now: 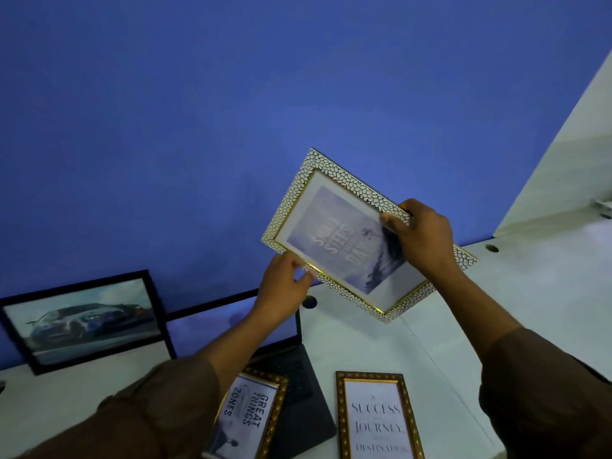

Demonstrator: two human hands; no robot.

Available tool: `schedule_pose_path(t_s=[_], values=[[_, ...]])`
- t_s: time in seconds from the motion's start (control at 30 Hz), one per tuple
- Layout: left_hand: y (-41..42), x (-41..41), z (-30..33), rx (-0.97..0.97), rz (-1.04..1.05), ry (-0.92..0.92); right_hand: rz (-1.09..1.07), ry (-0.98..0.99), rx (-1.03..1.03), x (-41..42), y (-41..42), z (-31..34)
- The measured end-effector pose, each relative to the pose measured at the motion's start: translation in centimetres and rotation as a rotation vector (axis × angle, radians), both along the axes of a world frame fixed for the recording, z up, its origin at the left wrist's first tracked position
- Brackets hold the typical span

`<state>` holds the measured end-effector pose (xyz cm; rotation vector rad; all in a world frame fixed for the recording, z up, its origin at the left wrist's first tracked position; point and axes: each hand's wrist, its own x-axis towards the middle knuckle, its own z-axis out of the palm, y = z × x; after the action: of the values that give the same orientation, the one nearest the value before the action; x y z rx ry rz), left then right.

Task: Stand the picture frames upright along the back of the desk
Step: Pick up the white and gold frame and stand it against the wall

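White pebble-textured picture frame (334, 193), gold inner trim, held tilted in the air above the white desk (496, 309), in front of the blue wall (231, 111). Left hand (281, 289) pinches its lower-left edge; right hand (420, 236) grasps its right edge. Black car-photo frame (82, 321) stands upright against the wall. Two gold frames, "Great Things" (246, 417) and "Success" (377, 419), lie flat near a laptop (294, 376).
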<state>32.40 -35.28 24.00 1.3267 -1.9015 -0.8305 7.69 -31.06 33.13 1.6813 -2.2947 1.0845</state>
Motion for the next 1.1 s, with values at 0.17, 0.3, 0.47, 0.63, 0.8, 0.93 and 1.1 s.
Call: schedule_pose_path(t_s=[0.17, 0.3, 0.47, 0.63, 0.8, 0.93, 1.1], values=[[-3.6, -5.3, -3.9, 0.641, 0.071, 0.239, 0.047, -0.230, 0.005, -6.9, -3.0, -2.0], [-5.3, -10.4, -5.7, 0.731, 0.107, 0.417, 0.136, -0.447, 0.074, -12.1, -5.9, -4.4], [-7.7, -14.6, -8.4, 0.699, 0.209, 0.388, 0.199, -0.625, 0.180, -17.0, -10.6, -9.8], [-9.7, -15.1, -11.1, 0.658, 0.305, 0.307, 0.285, -0.656, 0.227, -18.3, -14.1, -15.0], [-11.9, -16.2, -13.2, 0.583, 0.452, 0.255, 0.352, -0.594, 0.327, -18.9, -17.9, -18.7], [-13.8, -16.8, -15.4, 0.528, 0.538, 0.072, 0.380, -0.516, 0.478, -19.6, -20.3, -21.4], [-15.4, -17.3, -16.4, 0.481, 0.574, -0.051, 0.354, -0.603, 0.586, -19.9, -21.7, -24.1]])
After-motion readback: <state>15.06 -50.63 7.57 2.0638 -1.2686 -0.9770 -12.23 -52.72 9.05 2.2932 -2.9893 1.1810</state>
